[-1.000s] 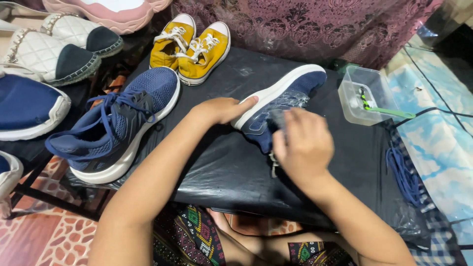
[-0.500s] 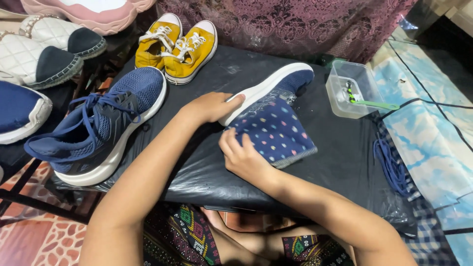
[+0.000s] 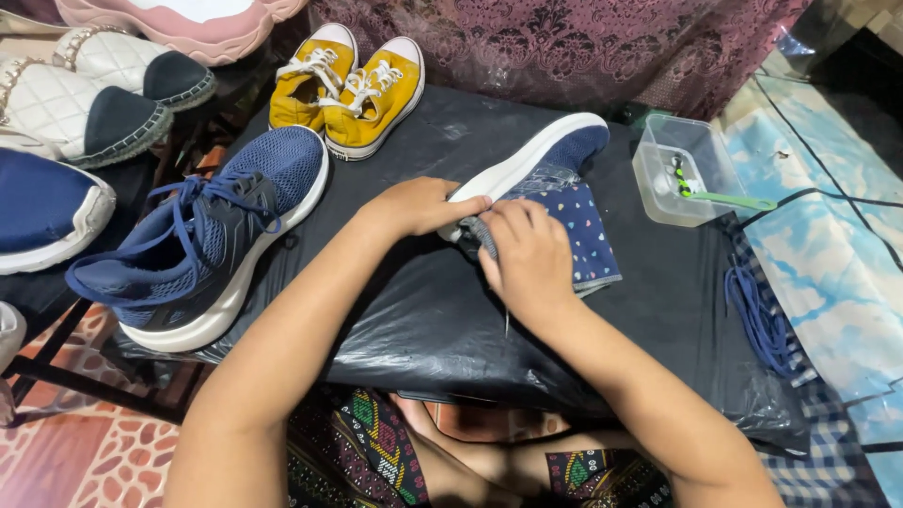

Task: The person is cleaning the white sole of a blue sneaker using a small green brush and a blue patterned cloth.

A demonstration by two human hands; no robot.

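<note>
Left hand [image 3: 423,205]: fingers curled over the white sole edge of a navy sneaker [image 3: 550,155] lying tipped on its side, clamping it down.
Right hand [image 3: 531,259]: just right of the left hand, fingertips pinched on the sneaker's heel fabric.
Cloth: a navy dotted cloth [image 3: 588,235] lies under the right hand.
Surface: black plastic sheet [image 3: 423,320]; bare room lies toward the person.
Left of grip: a laced navy sneaker [image 3: 202,235], apart.
Beyond grip: yellow sneakers [image 3: 348,85].
Right of grip: clear plastic box [image 3: 682,174]; blue laces [image 3: 757,315] near the sheet's edge.
</note>
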